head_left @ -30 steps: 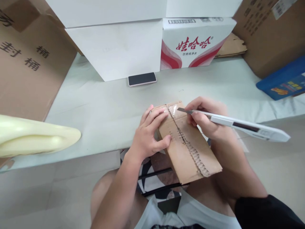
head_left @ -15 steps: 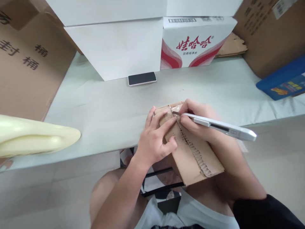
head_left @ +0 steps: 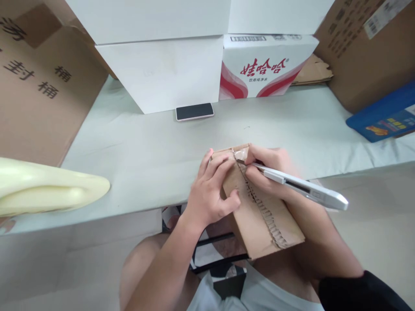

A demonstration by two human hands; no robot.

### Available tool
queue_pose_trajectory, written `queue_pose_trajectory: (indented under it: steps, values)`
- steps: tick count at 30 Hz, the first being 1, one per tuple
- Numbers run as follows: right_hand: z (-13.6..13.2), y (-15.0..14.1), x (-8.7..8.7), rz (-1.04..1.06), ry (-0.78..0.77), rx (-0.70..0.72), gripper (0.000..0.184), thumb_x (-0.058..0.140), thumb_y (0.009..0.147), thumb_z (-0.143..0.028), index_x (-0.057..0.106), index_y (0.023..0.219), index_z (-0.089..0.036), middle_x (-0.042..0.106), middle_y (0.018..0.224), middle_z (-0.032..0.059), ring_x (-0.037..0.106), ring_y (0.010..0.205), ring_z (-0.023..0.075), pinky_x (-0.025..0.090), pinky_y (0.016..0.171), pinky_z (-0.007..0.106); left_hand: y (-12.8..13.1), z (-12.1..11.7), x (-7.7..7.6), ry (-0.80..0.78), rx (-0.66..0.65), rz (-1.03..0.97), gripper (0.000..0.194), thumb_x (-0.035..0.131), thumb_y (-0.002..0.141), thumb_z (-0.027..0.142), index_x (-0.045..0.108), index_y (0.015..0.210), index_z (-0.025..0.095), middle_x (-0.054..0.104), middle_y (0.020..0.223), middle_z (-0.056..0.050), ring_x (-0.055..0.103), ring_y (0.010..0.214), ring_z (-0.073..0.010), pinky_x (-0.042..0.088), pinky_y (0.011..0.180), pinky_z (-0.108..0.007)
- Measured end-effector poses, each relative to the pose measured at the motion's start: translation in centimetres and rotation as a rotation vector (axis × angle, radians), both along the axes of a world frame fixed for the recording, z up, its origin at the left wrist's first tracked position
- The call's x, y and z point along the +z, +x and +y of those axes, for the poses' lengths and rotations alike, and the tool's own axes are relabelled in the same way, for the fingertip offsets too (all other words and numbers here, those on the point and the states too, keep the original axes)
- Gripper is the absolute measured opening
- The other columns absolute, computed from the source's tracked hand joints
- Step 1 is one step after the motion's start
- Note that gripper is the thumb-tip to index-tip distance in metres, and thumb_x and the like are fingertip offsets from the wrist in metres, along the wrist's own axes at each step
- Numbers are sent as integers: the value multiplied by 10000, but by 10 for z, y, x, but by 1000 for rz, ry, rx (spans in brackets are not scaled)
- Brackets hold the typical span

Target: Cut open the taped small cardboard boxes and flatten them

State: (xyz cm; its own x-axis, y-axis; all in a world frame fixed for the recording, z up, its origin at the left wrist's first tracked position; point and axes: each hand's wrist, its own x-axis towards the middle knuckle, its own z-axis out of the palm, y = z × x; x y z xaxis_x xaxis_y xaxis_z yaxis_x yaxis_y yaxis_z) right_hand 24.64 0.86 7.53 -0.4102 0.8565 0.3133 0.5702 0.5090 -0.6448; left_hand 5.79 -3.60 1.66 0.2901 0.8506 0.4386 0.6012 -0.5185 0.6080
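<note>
A small brown cardboard box (head_left: 249, 229) rests at my lap, its far end by the table edge. A torn, ragged seam runs along its top, with clear tape at the far end. My left hand (head_left: 209, 192) grips the box's left side, fingers across the top. In my right hand (head_left: 267, 166) is a white utility knife (head_left: 303, 186), pinched near the blade. The blade touches the seam close to the taped end, a short way from my left fingertips. The knife's handle points back to the right.
On the pale cloth-covered table (head_left: 145, 160) lies a phone (head_left: 194, 112), before a large white box (head_left: 162, 77). Beside that stands a white and red carton (head_left: 266, 73). Brown cartons (head_left: 42, 95) flank both sides. A blue package (head_left: 382, 119) sits right, a glossy pale-yellow object (head_left: 55, 185) left.
The knife blade has shifted slightly along the seam toward me, and my right hand has moved with it. My left hand keeps its hold. The whole view has tipped a little.
</note>
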Motion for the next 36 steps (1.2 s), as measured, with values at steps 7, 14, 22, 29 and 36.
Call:
queue_pose_trajectory:
  steps: [7, 14, 22, 29, 36]
  values:
    - [-4, 5, 9, 88, -80, 42, 131, 519, 739, -162, 434, 665, -229, 414, 540, -66, 341, 474, 85, 293, 502, 274, 1, 4, -3, 29, -2, -63, 602, 591, 826, 351, 415, 1395, 269, 607, 1413, -72, 533, 1408, -296, 219, 1323, -605]
    - [-7, 11, -3, 392, -34, -246, 73, 623, 852, -187, 601, 823, -251, 625, 672, -22, 560, 569, 137, 415, 524, 289, -19, 12, 1, 24, 35, -42, 448, 553, 876, 388, 496, 1302, 261, 594, 1437, -84, 513, 1426, -294, 222, 1322, -599]
    - [2, 2, -22, 455, -60, -101, 119, 652, 948, -331, 631, 1052, -278, 749, 873, -8, 741, 873, 182, 577, 771, 349, -42, 14, 13, -118, 25, 12, 507, 473, 859, 290, 515, 1362, 241, 533, 1487, -103, 418, 1505, -336, 223, 1313, -625]
    - [4, 9, -17, 534, 13, -195, 102, 713, 899, -350, 679, 942, -264, 638, 734, -14, 624, 665, 151, 536, 645, 337, -41, 10, 12, -172, -64, 34, 548, 534, 824, 235, 544, 1370, 270, 493, 1535, -89, 261, 1584, -405, 267, 1275, -676]
    - [17, 14, -23, 595, -118, -201, 411, 713, 857, -646, 704, 791, -241, 587, 655, -10, 556, 611, 141, 467, 584, 325, -33, 8, 10, -185, -53, 29, 578, 546, 798, 189, 561, 1365, 299, 337, 1642, -89, 282, 1571, -396, 358, 1234, -651]
